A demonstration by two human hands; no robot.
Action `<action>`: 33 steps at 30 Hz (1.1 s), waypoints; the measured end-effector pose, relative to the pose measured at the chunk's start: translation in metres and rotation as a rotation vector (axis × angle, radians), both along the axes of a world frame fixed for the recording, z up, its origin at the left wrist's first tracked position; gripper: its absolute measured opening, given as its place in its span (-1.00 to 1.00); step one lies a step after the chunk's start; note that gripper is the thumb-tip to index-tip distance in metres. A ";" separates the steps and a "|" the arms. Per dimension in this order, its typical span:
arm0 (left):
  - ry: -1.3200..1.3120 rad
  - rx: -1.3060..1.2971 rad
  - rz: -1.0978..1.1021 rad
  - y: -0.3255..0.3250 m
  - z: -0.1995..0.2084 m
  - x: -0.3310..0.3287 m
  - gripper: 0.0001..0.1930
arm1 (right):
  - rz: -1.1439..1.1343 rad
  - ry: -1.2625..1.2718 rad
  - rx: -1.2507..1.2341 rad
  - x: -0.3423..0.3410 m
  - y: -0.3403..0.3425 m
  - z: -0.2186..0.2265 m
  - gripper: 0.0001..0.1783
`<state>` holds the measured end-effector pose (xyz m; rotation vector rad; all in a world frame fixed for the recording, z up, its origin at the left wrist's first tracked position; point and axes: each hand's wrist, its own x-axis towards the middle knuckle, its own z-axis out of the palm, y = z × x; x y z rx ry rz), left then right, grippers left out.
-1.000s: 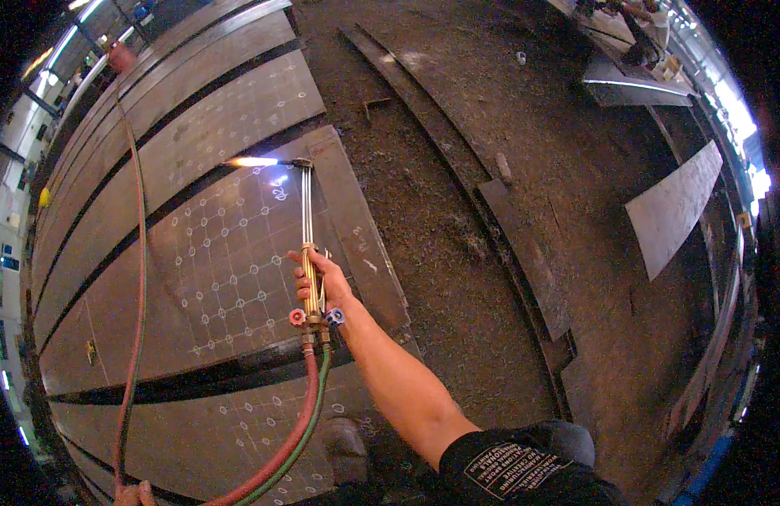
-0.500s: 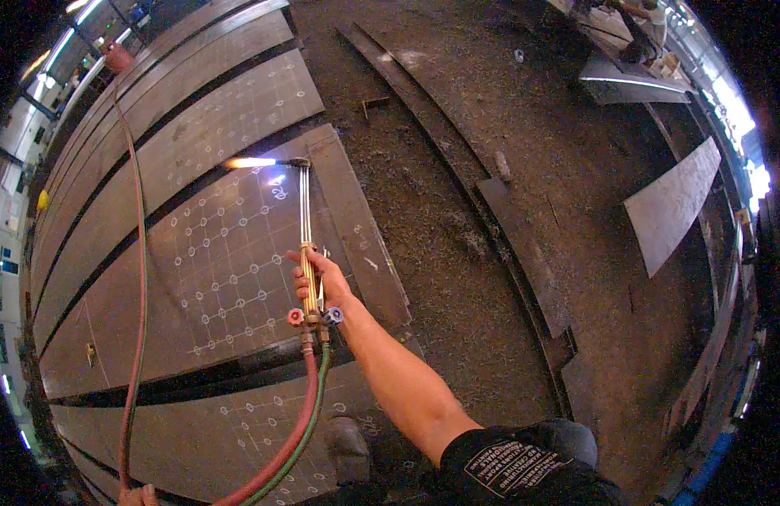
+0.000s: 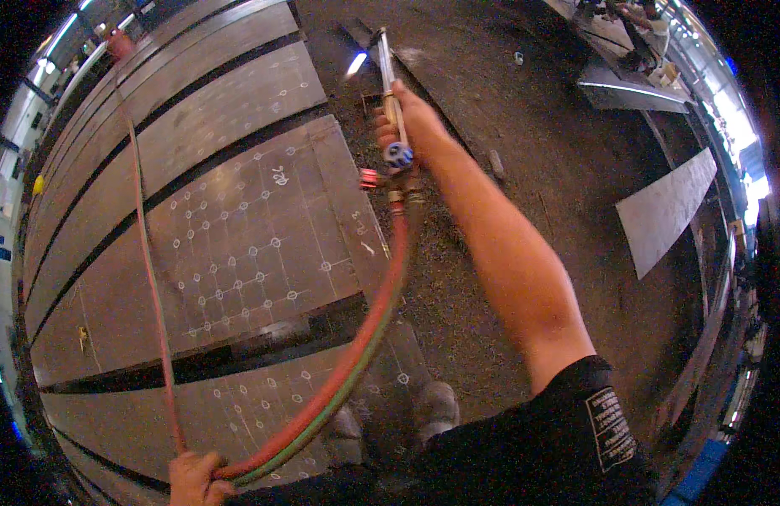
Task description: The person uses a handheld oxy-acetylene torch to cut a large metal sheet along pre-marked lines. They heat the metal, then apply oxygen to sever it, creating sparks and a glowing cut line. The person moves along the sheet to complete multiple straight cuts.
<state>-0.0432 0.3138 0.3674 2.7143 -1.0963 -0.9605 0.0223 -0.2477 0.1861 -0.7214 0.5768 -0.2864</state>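
My right hand point(image 3: 412, 118) is wrapped round the handle of a lit cutting torch point(image 3: 391, 101), held out over the dirt floor beyond the plates' right edge. A short bluish-white flame point(image 3: 356, 64) comes off its bent head. Below the grip sit a blue valve knob point(image 3: 398, 155) and a red valve knob point(image 3: 369, 179). From these the red and green hoses point(image 3: 348, 384) curve down to my left hand point(image 3: 197, 479), which is closed on them at the lower left. A large steel plate point(image 3: 229, 312) marked with chalk circles and lines lies left of the torch.
More steel plates point(image 3: 179, 93) lie in rows with dark gaps between them. The hose point(image 3: 151, 270) runs across them toward a red object point(image 3: 120, 44) at the far left. Long steel strips point(image 3: 432, 105) and a loose plate point(image 3: 666, 215) lie on the dirt. Someone point(image 3: 647, 29) is at the far right.
My right hand has swung the torch up and right, off the marked plate and over the floor. My left hand has moved right and further into view with the hoses. The flame looks shorter.
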 end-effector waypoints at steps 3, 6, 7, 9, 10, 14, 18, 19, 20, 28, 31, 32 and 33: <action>0.123 0.139 -0.096 -0.030 -0.013 -0.002 -0.34 | 0.017 0.163 -0.172 -0.040 0.003 0.026 -0.26; 0.183 0.237 -0.284 -0.062 -0.029 -0.005 -0.36 | 0.006 0.288 -0.274 -0.087 0.019 0.022 -0.25; 0.171 0.244 -0.375 -0.068 -0.032 -0.007 -0.40 | 0.000 0.329 -0.311 -0.098 0.025 0.019 -0.25; 0.176 0.237 -0.494 -0.076 -0.034 -0.017 -0.43 | 0.067 0.365 -0.325 -0.112 0.030 0.008 -0.27; 0.183 0.213 -0.524 -0.083 -0.034 -0.023 -0.43 | 0.093 0.362 -0.324 -0.116 0.032 0.006 -0.28; 0.101 0.070 -0.597 -0.085 -0.047 -0.051 -0.47 | 0.154 0.227 -0.156 -0.134 0.026 0.002 -0.32; 0.081 0.184 -0.512 -0.077 -0.094 -0.087 -0.52 | 0.098 0.226 -0.193 -0.141 0.023 -0.011 -0.33; 0.080 0.174 -0.496 -0.070 -0.113 -0.094 -0.52 | 0.082 0.253 -0.220 -0.139 0.024 -0.008 -0.33; 0.080 0.158 -0.486 -0.070 -0.120 -0.097 -0.52 | 0.076 0.294 -0.252 -0.139 0.029 -0.002 -0.33; 0.137 0.148 -0.476 -0.071 -0.137 -0.094 -0.52 | 0.088 0.444 -0.341 -0.138 0.040 -0.014 -0.27; 0.134 0.173 -0.461 -0.066 -0.139 -0.093 -0.51 | 0.087 0.453 -0.378 -0.134 0.042 -0.022 -0.25; 0.132 0.177 -0.456 -0.065 -0.140 -0.093 -0.51 | 0.102 0.443 -0.365 -0.134 0.040 -0.024 -0.23; 0.130 0.178 -0.451 -0.066 -0.139 -0.093 -0.51 | 0.097 0.443 -0.370 -0.134 0.039 -0.027 -0.22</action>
